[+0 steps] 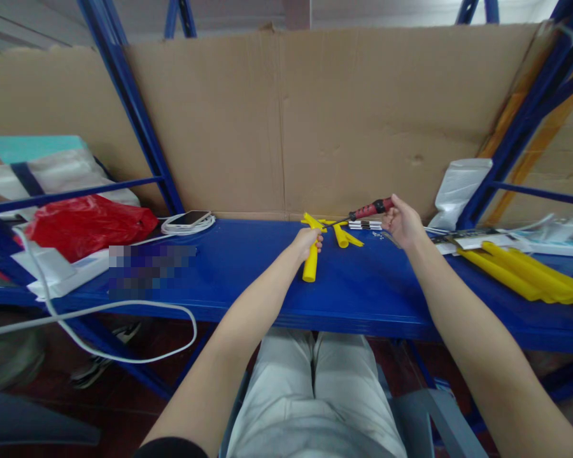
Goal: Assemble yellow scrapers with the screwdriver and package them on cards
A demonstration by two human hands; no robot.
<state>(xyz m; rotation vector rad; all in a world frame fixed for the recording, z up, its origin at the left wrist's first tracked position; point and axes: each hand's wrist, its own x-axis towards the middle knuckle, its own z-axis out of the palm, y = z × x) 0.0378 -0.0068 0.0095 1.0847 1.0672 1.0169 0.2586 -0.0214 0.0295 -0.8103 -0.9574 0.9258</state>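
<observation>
My left hand [309,243] is wrapped round a yellow plastic handle [309,270] whose upper part branches out above the fingers. A red and black screwdriver [370,209] is in my right hand [403,219], gripped near the end of its handle. Its thin shaft points left, and the tip meets the upper part of the yellow piece; exactly where is too small to tell. Just right of my left hand, another branched yellow plastic piece [341,238] lies on the blue tabletop [248,261]. Small white and black sticks [365,225] lie behind it, with tiny bits beside them.
Long yellow tubes [520,273] lie at the right, near a clear plastic bag [461,187]. At the left are a phone [190,219] on a coiled white cable, a red bag [88,224] and a looping cable [124,305]. Cardboard [210,127] stands behind, between blue posts [134,108].
</observation>
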